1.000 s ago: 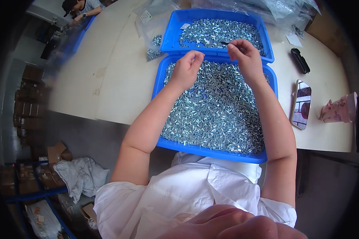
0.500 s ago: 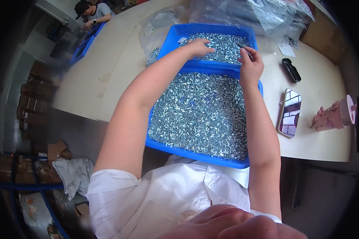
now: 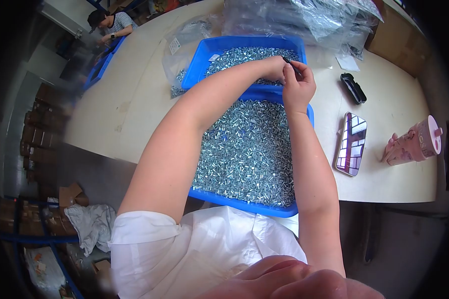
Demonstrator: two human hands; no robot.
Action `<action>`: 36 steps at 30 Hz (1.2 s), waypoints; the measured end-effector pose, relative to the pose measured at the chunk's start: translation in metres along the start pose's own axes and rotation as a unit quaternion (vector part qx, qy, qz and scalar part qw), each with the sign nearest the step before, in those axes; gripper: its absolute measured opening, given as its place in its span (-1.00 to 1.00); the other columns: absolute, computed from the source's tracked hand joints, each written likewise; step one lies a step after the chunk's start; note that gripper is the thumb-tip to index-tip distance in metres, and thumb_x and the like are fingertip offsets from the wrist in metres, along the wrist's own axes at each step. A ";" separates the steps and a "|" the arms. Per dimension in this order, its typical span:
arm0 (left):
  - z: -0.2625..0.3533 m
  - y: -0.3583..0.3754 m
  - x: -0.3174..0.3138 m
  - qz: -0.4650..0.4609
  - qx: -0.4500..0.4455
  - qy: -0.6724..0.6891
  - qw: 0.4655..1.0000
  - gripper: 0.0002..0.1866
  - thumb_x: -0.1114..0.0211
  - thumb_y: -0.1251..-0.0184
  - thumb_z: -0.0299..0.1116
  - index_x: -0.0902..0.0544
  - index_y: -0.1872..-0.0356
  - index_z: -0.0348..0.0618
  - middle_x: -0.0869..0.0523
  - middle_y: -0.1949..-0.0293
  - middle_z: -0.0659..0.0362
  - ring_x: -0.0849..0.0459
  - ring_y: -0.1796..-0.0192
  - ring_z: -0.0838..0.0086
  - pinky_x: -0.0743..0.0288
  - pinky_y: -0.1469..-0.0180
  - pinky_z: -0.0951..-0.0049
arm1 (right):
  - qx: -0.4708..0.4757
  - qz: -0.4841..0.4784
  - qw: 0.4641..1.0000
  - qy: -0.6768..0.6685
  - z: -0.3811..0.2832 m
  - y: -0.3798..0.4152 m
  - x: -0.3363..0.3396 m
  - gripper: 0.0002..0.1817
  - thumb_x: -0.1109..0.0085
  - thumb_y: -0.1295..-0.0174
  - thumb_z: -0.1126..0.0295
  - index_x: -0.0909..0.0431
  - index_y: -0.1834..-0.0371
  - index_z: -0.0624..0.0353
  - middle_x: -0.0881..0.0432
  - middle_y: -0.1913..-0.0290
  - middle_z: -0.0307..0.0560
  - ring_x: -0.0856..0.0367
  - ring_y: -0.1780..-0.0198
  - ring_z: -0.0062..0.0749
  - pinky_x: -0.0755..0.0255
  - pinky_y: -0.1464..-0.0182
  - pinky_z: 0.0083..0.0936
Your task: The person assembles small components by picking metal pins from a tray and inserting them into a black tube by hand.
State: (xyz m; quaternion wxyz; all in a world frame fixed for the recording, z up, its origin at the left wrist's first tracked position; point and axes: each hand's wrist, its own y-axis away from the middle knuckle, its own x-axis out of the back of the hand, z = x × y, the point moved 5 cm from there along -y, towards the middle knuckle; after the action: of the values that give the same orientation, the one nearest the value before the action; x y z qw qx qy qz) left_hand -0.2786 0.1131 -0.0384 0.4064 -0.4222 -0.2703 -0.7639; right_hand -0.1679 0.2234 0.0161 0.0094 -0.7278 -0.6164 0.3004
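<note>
Near rectangular plastic bin (image 3: pixel 242 204), far rectangular plastic bin (image 3: pixel 202 56): both blue. Small cylindrical metal pieces (image 3: pixel 244 154): silvery. Slim tool (image 3: pixel 286 60): black. Right, lidded tumbler (image 3: pixel 410 146): pink, patterned; oblong case (image 3: pixel 353 88): black. Tabletop (image 3: pixel 129 94): cream. Wearer's shirt (image 3: pixel 224 239): plain white. Far-left co-worker's shirt (image 3: pixel 123 20): striped.

At right, a phone (image 3: pixel 351 144) lies near a pink cup (image 3: pixel 409 145), below a black case (image 3: pixel 353 89). A person (image 3: pixel 117 29) in a striped shirt (image 3: pixel 123 21) is at upper left, a grey cloth (image 3: pixel 91 222) at lower left.
</note>
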 end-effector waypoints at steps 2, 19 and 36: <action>0.032 0.023 0.022 0.004 0.051 0.001 0.999 -0.75 -0.42 0.17 -0.36 -0.67 0.37 -0.16 -0.69 0.41 0.08 -0.65 0.33 0.43 -0.50 0.27 0.43 | -0.004 0.003 1.000 -0.009 0.000 0.000 0.001 -0.85 -0.17 -0.11 0.47 -0.49 0.29 0.30 -0.59 0.35 -0.16 -0.55 0.34 -0.61 -0.42 0.28 -0.70; 0.013 0.173 0.060 0.164 0.125 0.748 0.631 -0.81 0.00 -0.35 -0.41 -0.45 0.12 -0.29 -0.48 0.38 0.22 -0.43 0.38 0.60 -0.39 0.37 0.64 | -0.023 -0.077 0.996 0.040 -0.001 0.020 -0.017 -0.86 -0.19 -0.12 0.46 -0.51 0.28 0.24 -0.56 0.40 -0.28 -0.48 0.39 -0.71 -0.35 0.36 -0.79; 0.008 0.244 -0.004 0.203 0.128 0.802 0.548 -0.86 -0.16 -0.28 -0.31 -0.51 0.33 -0.17 -0.58 0.39 0.21 -0.49 0.43 0.62 -0.43 0.42 0.63 | -0.082 -0.351 0.919 0.162 -0.007 0.071 -0.066 -0.87 -0.16 -0.15 0.46 -0.49 0.29 0.27 -0.57 0.39 -0.23 -0.52 0.33 -0.63 -0.40 0.26 -0.67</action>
State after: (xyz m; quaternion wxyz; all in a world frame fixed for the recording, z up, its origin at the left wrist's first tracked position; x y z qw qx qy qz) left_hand -0.0665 -0.0073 -0.0207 0.6480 0.3783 0.1658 -0.6399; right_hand -0.1053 0.1489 0.0222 0.1548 -0.5017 -0.8447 0.1041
